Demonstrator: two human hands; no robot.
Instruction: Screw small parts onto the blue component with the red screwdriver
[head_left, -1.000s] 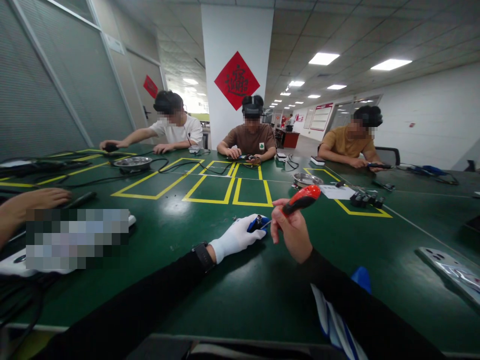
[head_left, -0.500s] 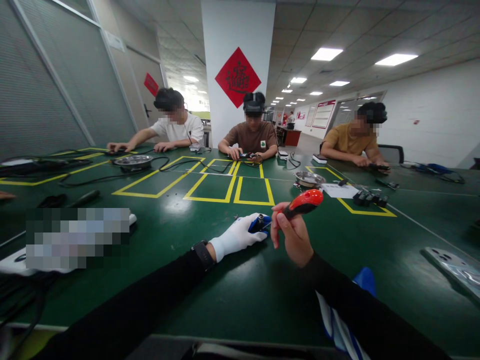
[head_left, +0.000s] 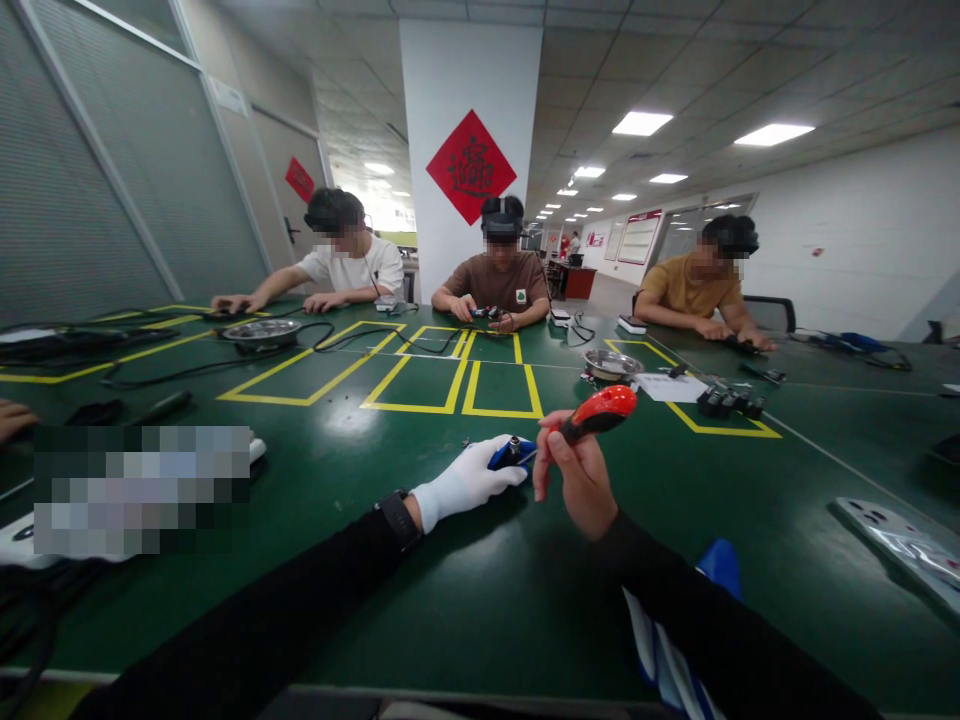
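Note:
My left hand (head_left: pixel 469 478), in a white glove with blue on the fingers, is closed around a small black part with a metal cylinder on top (head_left: pixel 514 448). My fingers hide most of that part, so I cannot make out its kind. In my bare right hand (head_left: pixel 581 475) is a screwdriver (head_left: pixel 600 412) with a red and black handle, tilted up to the right. Its thin shaft points down-left at the black part; whether the tip touches is too small to tell.
A blue-and-white glove (head_left: pixel 718 570) lies by my right forearm. On the right are a phone (head_left: pixel 896 540) and black blocks (head_left: pixel 729 398); farther back stand metal bowls (head_left: pixel 613 363). A pixelated white object (head_left: pixel 259 450) is on the left. Several people sit around the green table (head_left: pixel 450 620).
Both hands keep their holds, with the screwdriver nearly in place. The view shifts slightly. At the left edge, another person's hand has drawn back from the black objects.

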